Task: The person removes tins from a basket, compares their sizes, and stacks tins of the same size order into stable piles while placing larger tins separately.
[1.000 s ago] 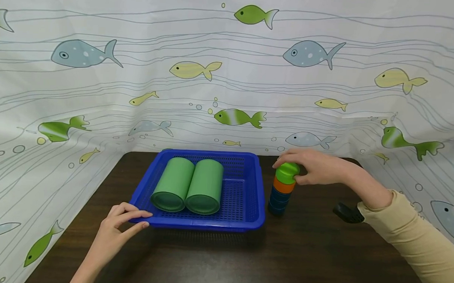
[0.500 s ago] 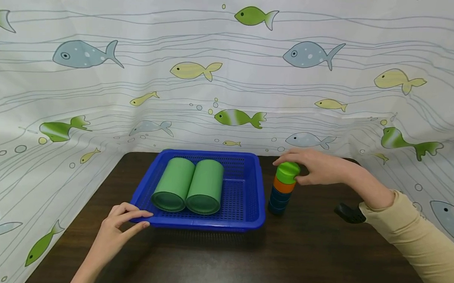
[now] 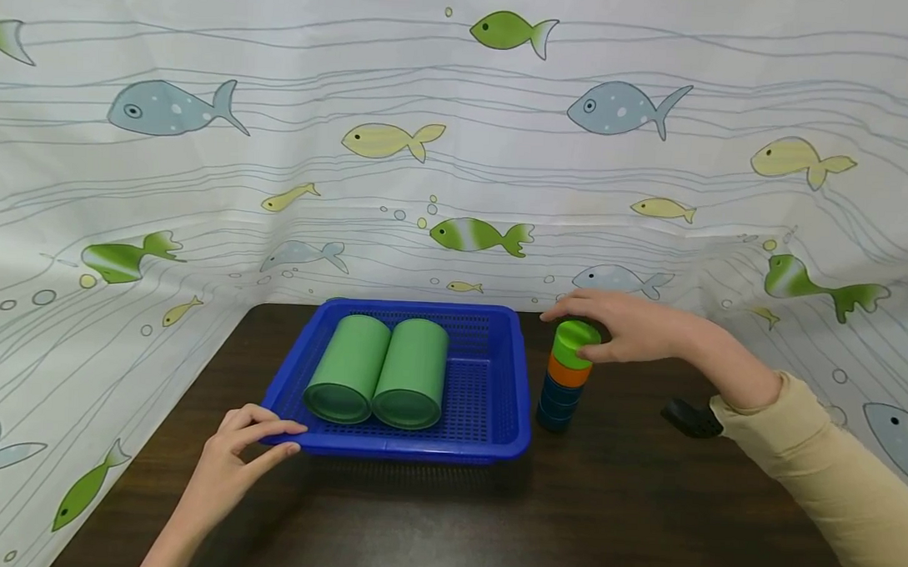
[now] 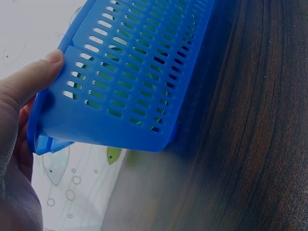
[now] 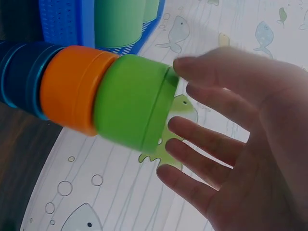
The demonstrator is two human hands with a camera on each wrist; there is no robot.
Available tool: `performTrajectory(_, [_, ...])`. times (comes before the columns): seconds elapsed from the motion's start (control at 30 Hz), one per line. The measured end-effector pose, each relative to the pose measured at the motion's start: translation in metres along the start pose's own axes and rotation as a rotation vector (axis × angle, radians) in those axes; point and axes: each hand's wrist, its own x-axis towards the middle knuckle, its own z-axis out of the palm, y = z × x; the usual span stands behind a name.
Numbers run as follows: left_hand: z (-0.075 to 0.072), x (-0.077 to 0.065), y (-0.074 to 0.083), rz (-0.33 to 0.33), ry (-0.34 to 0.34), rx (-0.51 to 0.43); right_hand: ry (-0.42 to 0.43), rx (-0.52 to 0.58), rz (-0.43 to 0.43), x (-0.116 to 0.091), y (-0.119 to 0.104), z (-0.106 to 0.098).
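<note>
My left hand (image 3: 230, 455) pinches the front left corner of a blue plastic basket (image 3: 418, 447), its thumb on the rim in the left wrist view. Two pale green cans (image 3: 349, 359) lie side by side in the basket. To its right rises a tower of cups: a lime green cup (image 5: 134, 103) on top, an orange cup (image 5: 77, 89) below it and dark blue cups (image 3: 558, 404) at the bottom. Around the tower's top hovers my right hand (image 3: 633, 327), fingers apart and spread. Its thumb overlaps the green cup's edge, and the other fingertips stand off the cup.
The dark wooden table (image 3: 430, 525) extends in front of the basket and to both sides. A white fish-print sheet (image 3: 458, 175) hangs behind and along both sides. A black strap-like piece (image 3: 691, 417) sticks out at the right sleeve.
My right hand has risen slightly and its fingers have spread away from the green cup, which stays on the tower. The left hand, basket and cans have not moved.
</note>
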Motion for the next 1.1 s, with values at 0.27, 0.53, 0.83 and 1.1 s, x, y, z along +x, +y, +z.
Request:
performTrajectory(0.27, [0.0,0.0,-0.001,-0.007,-0.003,0.007,-0.004,-0.021,-0.025,0.009,-0.008,-0.005])
performTrajectory(0.53, [-0.001,0.0,-0.001,-0.005,-0.007,0.014,-0.033,0.01,-0.011,0.029,-0.021,-0.01])
performTrajectory(0.83, [0.0,0.0,-0.001,-0.009,-0.009,0.008,-0.039,-0.047,-0.046,0.057,-0.045,-0.012])
performTrajectory(1.1, [-0.001,0.0,0.001,-0.015,-0.01,0.015,-0.05,-0.085,-0.098,0.085,-0.059,0.001])
